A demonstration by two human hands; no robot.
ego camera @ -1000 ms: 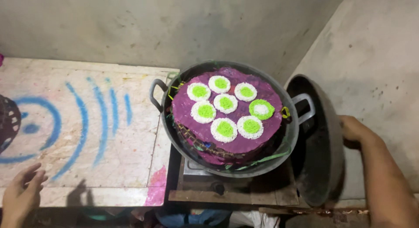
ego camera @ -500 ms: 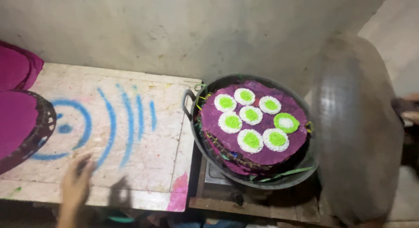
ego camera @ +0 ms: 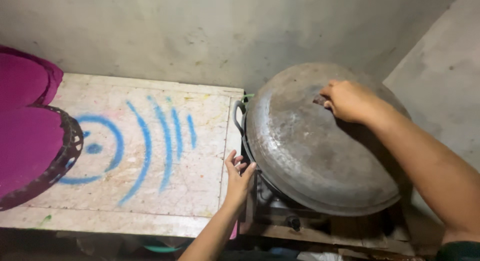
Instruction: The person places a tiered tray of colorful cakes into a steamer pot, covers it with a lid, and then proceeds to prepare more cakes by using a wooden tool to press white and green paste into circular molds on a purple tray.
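Beside the table's right edge, right hand grips the domed grey metal lid's knob, tilted over the pot; left hand, open, touches its near rim.

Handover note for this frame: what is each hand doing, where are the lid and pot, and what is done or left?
Right hand: gripping the knob at the top of the large metal lid.
Left hand: open, fingers against the lid's left rim.
The lid lies tilted over the steamer pot, hiding all but one handle. Pot sits on a stove beside the white table; a purple-lined tray rests at the table's left.
Done: lid brought over the pot.
Left: it appears not yet seated level.
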